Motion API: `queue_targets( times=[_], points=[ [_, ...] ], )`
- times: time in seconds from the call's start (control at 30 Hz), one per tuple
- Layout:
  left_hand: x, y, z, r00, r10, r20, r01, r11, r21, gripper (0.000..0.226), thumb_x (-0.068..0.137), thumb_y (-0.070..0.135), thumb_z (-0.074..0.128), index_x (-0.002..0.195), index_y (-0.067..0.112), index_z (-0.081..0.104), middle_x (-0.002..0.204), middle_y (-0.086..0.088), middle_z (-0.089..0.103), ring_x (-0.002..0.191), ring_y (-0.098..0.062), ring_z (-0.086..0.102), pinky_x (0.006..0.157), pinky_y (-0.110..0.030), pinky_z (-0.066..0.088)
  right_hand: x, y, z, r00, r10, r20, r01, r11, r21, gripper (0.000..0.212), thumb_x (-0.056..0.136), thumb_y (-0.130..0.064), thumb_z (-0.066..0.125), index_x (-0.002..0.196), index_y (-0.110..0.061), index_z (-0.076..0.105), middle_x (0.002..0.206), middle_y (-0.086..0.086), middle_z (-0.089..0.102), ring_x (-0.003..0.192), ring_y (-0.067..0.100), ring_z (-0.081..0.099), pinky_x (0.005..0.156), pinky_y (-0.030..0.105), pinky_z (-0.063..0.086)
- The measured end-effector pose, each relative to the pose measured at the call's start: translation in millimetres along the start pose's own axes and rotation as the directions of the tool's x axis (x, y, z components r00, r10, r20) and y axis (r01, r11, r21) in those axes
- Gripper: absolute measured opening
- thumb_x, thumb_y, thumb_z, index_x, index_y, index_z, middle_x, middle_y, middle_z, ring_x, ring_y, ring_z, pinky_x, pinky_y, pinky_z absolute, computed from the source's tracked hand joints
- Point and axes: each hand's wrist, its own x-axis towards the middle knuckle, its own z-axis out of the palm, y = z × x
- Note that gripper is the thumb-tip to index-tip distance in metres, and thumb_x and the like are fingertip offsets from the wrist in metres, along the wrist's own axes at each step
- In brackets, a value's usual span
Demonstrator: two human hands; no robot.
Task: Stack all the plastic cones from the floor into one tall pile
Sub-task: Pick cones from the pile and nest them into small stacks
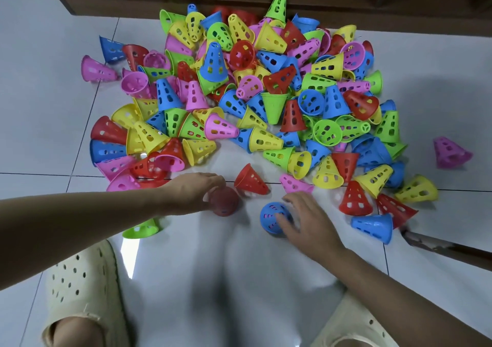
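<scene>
1. Two cones are in hand now: the left hand (194, 191) curls its fingers around a red perforated plastic cone (223, 204), which looks blurred, and the right hand (306, 217) holds a blue perforated plastic cone (274, 217) with fingers wrapped on its side.
2. To do this step well, I think one cone should stand with the wide mouth down on the white tiled floor (239, 267), and the other should come straight down over its narrow tip, so that the pile begins vertical.
3. Each grip should be light and on the outside wall, because the thin plastic may bend and then the cones would jam.
4. Beyond both hands lies the big heap of loose plastic cones (253, 86), in red, blue, yellow, green and pink, all with oval holes; most lie on their sides, a few stand upright.
5. Just beyond the left hand lies another red cone (251, 180), tilted on its side, close enough to take next.
6. No pile is visible yet, so the task seems at its beginning.
</scene>
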Motion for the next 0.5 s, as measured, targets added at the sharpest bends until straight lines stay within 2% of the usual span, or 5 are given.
queue_targets(
  times=[0.1,0.2,0.27,0.37,0.5],
  points=[
    [2.6,10.7,2.6,0.999,0.038,0.011,-0.039,0.998,0.056,0.052,0.087,0.045,0.072,0.131,0.028,0.049,0.127,0.006,0.059,0.105,-0.021,0.062,0.078,-0.032,0.05,20.9,9.8,-7.5,0.99,0.057,-0.128,-0.069,0.993,-0.096,0.033,0.097,-0.042,0.05,0.11,-0.013,0.059,0.107,-0.001,0.054,0.104,0.018,0.049,0.091,0.03,0.041],
    [5.5,15.8,1.5,0.986,0.156,0.054,-0.164,0.944,0.286,0.057,0.092,0.049,0.064,0.14,0.026,0.045,0.127,0.003,0.061,0.107,-0.026,0.063,0.079,-0.037,0.054,36.4,21.9,-9.4,0.988,0.149,-0.048,-0.156,0.943,-0.294,0.039,0.095,-0.044,0.054,0.117,-0.012,0.059,0.111,0.004,0.057,0.107,0.023,0.051,0.092,0.038,0.045],
    [8.5,13.8,-3.2,0.961,0.268,0.075,-0.276,0.885,0.376,0.056,0.091,0.047,0.065,0.138,0.021,0.049,0.12,0.0,0.064,0.106,-0.026,0.062,0.078,-0.039,0.055,41.8,27.1,-8.6,0.977,0.212,0.038,-0.177,0.891,-0.419,0.043,0.094,-0.046,0.054,0.121,-0.012,0.058,0.115,0.006,0.06,0.109,0.026,0.054,0.093,0.04,0.043],
    [15.6,3.3,-16.1,0.894,0.427,0.133,-0.432,0.748,0.504,0.049,0.086,0.019,0.068,0.134,0.016,0.056,0.123,-0.005,0.063,0.11,-0.026,0.058,0.088,-0.039,0.053,46.5,31.9,-7.2,0.947,0.296,0.127,-0.187,0.827,-0.53,0.051,0.092,-0.047,0.058,0.127,-0.011,0.053,0.122,0.008,0.057,0.113,0.028,0.056,0.095,0.039,0.041],
    [29.6,2.7,-32.9,0.883,0.458,0.1,-0.415,0.666,0.619,0.048,0.086,0.004,0.06,0.133,0.011,0.053,0.134,-0.012,0.054,0.119,-0.029,0.052,0.095,-0.041,0.048,42.9,33.9,-7.6,0.927,0.342,0.156,-0.207,0.81,-0.549,0.056,0.09,-0.05,0.059,0.131,-0.012,0.052,0.124,0.007,0.056,0.116,0.027,0.054,0.096,0.039,0.041]
  ],
)
